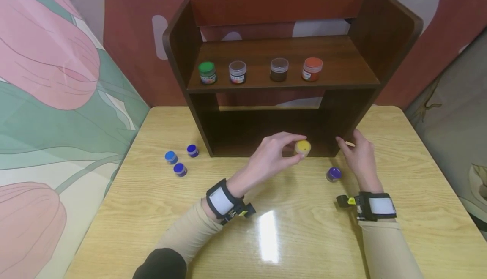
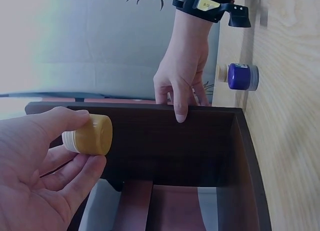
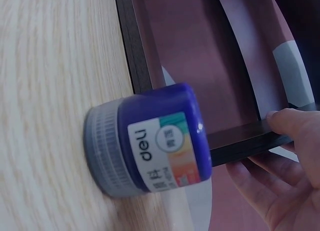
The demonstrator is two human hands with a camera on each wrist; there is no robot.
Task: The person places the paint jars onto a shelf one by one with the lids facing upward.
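Observation:
My left hand (image 1: 268,154) holds a small yellow paint jar (image 1: 302,147) between thumb and fingers, in front of the shelf's lower opening. The left wrist view shows the jar's yellow body and white ribbed lid (image 2: 69,141). At the right side panel of the dark brown shelf (image 1: 243,88), my right hand (image 1: 359,158) grips the front edge, thumb on the inner face and fingers outside, as the right wrist view shows. Close by that hand, a purple-blue paint jar (image 1: 333,174) labelled "deli" stands on the table with its translucent ribbed lid (image 3: 107,151) down.
On the upper shelf stand a green jar (image 1: 207,72), two dark jars with clear lids (image 1: 237,72) (image 1: 279,69) and an orange-red jar (image 1: 312,69). Blue jars (image 1: 171,157) (image 1: 192,150) (image 1: 180,169) stand on the wooden table (image 1: 152,211), left of the shelf.

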